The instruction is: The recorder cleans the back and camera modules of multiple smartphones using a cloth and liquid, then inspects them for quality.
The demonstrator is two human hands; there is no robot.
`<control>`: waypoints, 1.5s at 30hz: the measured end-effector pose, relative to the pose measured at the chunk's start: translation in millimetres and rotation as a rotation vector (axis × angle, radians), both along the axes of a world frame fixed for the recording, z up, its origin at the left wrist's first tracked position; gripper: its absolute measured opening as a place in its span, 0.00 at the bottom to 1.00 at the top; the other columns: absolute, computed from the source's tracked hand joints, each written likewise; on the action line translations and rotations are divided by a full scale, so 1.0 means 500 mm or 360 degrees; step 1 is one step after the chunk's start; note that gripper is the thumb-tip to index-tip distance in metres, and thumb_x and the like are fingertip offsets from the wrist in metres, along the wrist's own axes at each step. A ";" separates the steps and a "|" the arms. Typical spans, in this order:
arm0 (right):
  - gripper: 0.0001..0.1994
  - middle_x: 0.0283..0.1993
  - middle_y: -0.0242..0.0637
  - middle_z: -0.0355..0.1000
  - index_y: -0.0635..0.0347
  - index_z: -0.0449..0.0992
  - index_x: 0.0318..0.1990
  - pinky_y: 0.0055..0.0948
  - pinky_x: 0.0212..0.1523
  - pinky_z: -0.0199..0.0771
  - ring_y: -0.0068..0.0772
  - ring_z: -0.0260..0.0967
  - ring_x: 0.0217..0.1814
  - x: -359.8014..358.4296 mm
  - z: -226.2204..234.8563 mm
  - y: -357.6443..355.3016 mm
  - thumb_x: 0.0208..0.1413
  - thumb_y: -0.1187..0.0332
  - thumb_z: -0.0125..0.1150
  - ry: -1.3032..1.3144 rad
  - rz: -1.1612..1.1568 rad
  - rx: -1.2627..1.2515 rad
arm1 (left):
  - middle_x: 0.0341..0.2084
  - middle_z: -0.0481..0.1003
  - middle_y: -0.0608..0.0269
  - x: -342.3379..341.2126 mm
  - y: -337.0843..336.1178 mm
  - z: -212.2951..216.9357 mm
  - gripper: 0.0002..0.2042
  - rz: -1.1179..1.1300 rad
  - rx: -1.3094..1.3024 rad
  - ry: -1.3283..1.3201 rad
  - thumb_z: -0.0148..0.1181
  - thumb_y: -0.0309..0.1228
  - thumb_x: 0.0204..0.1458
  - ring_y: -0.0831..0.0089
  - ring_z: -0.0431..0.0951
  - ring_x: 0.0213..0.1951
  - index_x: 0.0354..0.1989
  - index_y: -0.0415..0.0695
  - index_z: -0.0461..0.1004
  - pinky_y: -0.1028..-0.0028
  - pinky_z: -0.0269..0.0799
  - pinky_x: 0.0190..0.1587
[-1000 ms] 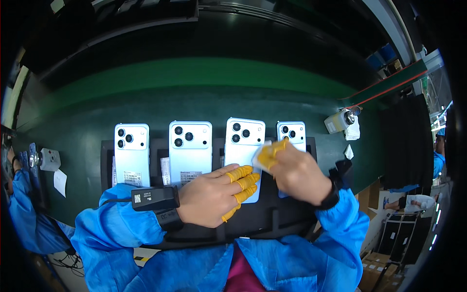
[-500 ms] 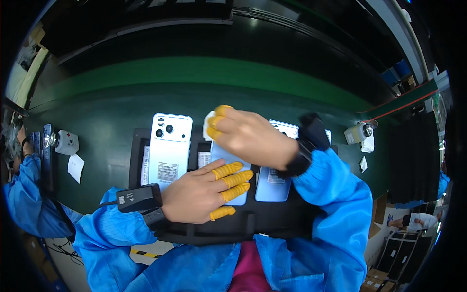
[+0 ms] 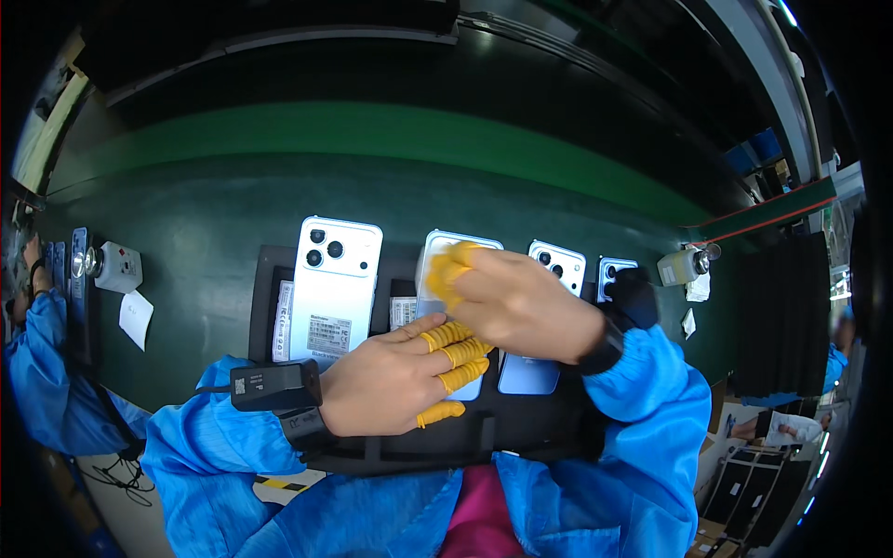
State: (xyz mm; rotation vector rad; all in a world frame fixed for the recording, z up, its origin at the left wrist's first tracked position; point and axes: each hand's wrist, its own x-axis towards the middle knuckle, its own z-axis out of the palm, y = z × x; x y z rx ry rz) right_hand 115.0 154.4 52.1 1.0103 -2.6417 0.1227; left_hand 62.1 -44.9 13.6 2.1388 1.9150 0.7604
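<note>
Dark tray (image 3: 270,279) on a green bench (image 3: 372,139); dim room beyond. Pale blue phones lie camera side up in a row. Left hand (image 3: 391,377) rests flat, fingers together, on the second phone (image 3: 437,256); right hand (image 3: 516,298) presses its top, grip unclear. Since the earlier frame, view shifted; leftmost phone (image 3: 335,284) sits uncovered.

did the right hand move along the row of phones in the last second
Yes. The right hand moved left along the black tray: it was near the right-end phones, and now sits over the second phone from the left.
</note>
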 end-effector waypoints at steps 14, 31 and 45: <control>0.09 0.35 0.46 0.71 0.67 0.78 0.31 0.31 0.37 0.78 0.46 0.72 0.40 0.094 -0.006 0.011 0.38 0.79 0.62 -0.0144 -0.0522 -0.0054 | 0.52 0.73 0.59 0.003 -0.002 0.001 0.20 -0.0031 -0.0225 0.0151 0.54 0.45 0.56 0.65 0.68 0.59 0.52 0.47 0.74 0.65 0.55 0.66; 0.08 0.32 0.40 0.71 0.67 0.78 0.30 0.31 0.41 0.76 0.37 0.70 0.39 -0.154 -0.007 -0.129 0.40 0.76 0.61 -0.0033 0.0043 -0.0058 | 0.54 0.70 0.55 -0.006 -0.152 0.017 0.25 0.0754 -0.0078 0.0043 0.64 0.37 0.46 0.57 0.66 0.60 0.54 0.43 0.73 0.60 0.59 0.63; 0.06 0.31 0.37 0.68 0.65 0.76 0.25 0.30 0.37 0.75 0.37 0.69 0.36 -0.132 -0.001 -0.111 0.36 0.74 0.60 -0.0018 0.0169 -0.0063 | 0.50 0.73 0.55 -0.007 -0.145 0.023 0.22 0.0778 0.0004 -0.0049 0.59 0.28 0.43 0.58 0.71 0.56 0.51 0.43 0.75 0.62 0.64 0.60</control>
